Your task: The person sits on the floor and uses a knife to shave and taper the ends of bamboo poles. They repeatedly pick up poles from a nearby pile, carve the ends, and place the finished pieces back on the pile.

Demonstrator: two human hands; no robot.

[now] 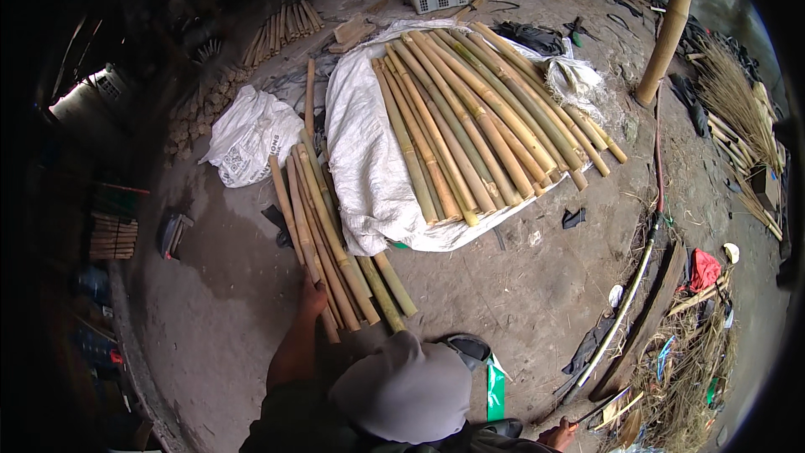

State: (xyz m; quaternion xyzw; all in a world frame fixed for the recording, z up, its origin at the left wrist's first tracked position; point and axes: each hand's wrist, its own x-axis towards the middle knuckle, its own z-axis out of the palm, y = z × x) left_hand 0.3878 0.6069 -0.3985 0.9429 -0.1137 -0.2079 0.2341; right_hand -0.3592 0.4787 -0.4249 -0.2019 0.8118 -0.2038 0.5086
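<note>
Grey cloth (pixel 407 390) covered the lap at the bottom edge. Left hand (pixel 313 295) gripped the near end of a bamboo pole (pixel 293 218) in the small bundle (pixel 335 243) on the floor, beside a white sheet (pixel 369 176) bearing more poles (pixel 478 117). Right hand was out of view.

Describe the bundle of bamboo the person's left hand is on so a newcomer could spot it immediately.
Start at the big white sheet carrying a wide row of bamboo poles. Just left of it, a smaller bamboo bundle lies on bare ground. Only this one has the left hand on its near end.
</note>
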